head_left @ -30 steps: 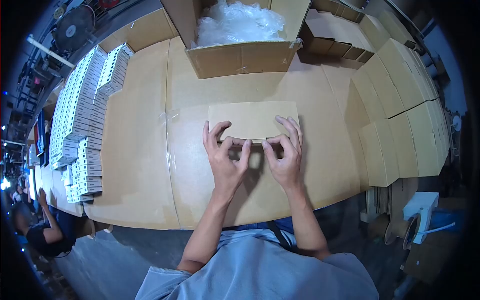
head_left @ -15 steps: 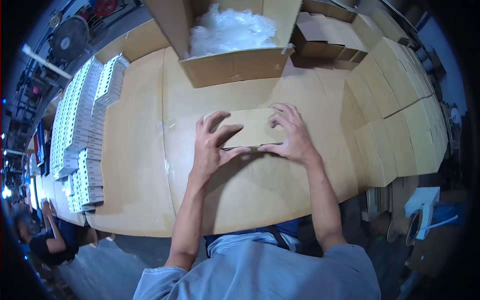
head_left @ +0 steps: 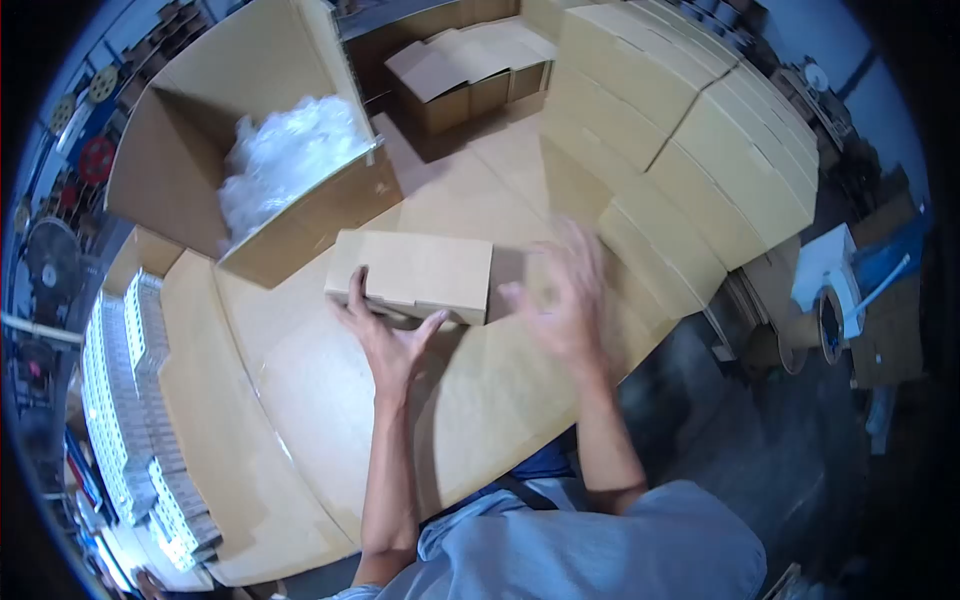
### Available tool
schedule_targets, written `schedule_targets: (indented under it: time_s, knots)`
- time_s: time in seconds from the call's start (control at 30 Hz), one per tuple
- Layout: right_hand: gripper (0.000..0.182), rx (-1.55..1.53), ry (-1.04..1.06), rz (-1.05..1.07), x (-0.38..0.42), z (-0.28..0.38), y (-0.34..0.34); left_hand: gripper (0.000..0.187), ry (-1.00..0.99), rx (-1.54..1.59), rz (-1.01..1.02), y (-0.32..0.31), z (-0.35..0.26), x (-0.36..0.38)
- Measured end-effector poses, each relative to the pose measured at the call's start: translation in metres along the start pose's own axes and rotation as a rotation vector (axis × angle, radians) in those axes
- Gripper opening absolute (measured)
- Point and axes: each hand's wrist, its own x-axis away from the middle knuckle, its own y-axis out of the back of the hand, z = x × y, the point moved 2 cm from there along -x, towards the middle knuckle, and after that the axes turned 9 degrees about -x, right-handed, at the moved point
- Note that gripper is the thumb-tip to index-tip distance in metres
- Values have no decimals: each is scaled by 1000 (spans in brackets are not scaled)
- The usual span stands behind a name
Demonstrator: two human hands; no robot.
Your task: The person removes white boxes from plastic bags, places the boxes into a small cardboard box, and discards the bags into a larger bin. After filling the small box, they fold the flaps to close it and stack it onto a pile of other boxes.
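A closed brown cardboard box [head_left: 415, 262] lies in front of me with its front side towards me. My left hand [head_left: 385, 340] grips its near left part, one finger up against the front edge and the thumb stretched along the lower front. Some of the left fingers are hidden by the box. Off the box's right end is my right hand [head_left: 565, 300], smeared by motion, with its fingers apart and nothing seen in it. A stack of similar cardboard boxes [head_left: 690, 150] stands to the right of that hand.
A large open carton [head_left: 310, 215] holding clear plastic bags [head_left: 295, 155] stands at the back left. Behind is another open carton [head_left: 480, 95] with cardboard flaps. White small boxes [head_left: 120, 410] are stacked at the left. The cardboard-covered table [head_left: 310, 400] curves towards me.
The view has turned to the right. My right hand has left the box and moved right, towards the stack. The left hand stays at the box, which now shows closed.
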Motion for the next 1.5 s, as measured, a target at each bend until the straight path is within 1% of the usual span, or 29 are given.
schedule_targets:
  time_s: [0.03, 0.07, 0.1, 0.13, 0.17, 0.23, 0.27, 0.37, 0.4, 0.5, 0.53, 0.63, 0.67, 0.77, 0.8, 0.83, 0.9, 0.93, 1.03, 1.1, 1.13, 1.23, 1.27, 1.37, 1.4, 1.5]
  knots:
    - [53, 141, -14, -139, 11, -24, 29, 119, -38, -58, 2, -12, -8, -12]
    - [55, 336, -41, -215, 20, -45, 59, 121, -16, 110, 25, -28, -20, -26]
    - [60, 459, -157, -283, 32, -62, 82, 121, -75, 163, 19, -50, -27, -40]
    - [61, 529, -298, -260, 36, -63, 102, 120, -96, 215, 60, -66, -39, -54]
    - [60, 510, -303, -217, 41, -77, 111, 120, -117, 264, 99, -81, -53, -70]
    - [57, 467, -316, -137, 52, -107, 119, 116, -197, 205, 93, -122, -69, -98]
    - [54, 456, -274, -148, 49, -106, 116, 115, -206, 329, 182, -139, -79, -117]
    - [54, 450, -262, -166, 53, -125, 117, 113, -323, 364, 221, -185, -100, -155]
    - [52, 439, -264, -169, 52, -124, 118, 112, -306, 349, 247, -194, -105, -163]
    - [49, 431, -259, -192, 53, -124, 117, 109, -347, 383, 301, -211, -116, -176]
    - [48, 440, -259, -207, 51, -123, 116, 106, -339, 424, 344, -214, -118, -176]
    - [48, 449, -282, -218, 51, -126, 113, 103, -417, 404, 413, -222, -123, -177]
    - [48, 473, -285, -211, 51, -126, 113, 100, -415, 416, 397, -223, -123, -176]
    - [47, 460, -292, -221, 49, -124, 112, 98, -375, 526, 489, -213, -130, -176]
    - [46, 453, -291, -228, 49, -125, 111, 97, -437, 471, 447, -212, -128, -177]
    - [46, 459, -290, -227, 48, -125, 110, 92, -482, 468, 407, -211, -125, -177]
    - [45, 473, -294, -233, 47, -123, 110, 81, -467, 347, 504, -204, -118, -185]
    - [46, 462, -315, -229, 45, -123, 110, 69, -430, 381, 608, -196, -117, -196]
    - [46, 454, -328, -207, 42, -117, 112, 69, -265, 228, 222, -183, -104, -251]
    - [47, 470, -315, -197, 42, -120, 113, 73, -351, -156, -272, -178, -96, -290]
    - [47, 472, -317, -191, 42, -121, 113, 90, -156, -282, -130, -179, -94, -308]
    - [48, 468, -320, -178, 40, -122, 113, 112, 242, -291, 323, -173, -104, -338]
    - [48, 468, -328, -174, 39, -120, 113, 128, 257, -288, 380, -183, -93, -347]
    - [46, 482, -327, -153, 37, -121, 115, 132, 249, -193, 356, -208, -71, -366]
    - [46, 487, -330, -147, 35, -119, 115, 121, 263, -196, 325, -212, -69, -371]
    - [47, 510, -350, -96, 38, -117, 119, 120, 305, -266, 338, -176, -88, -365]
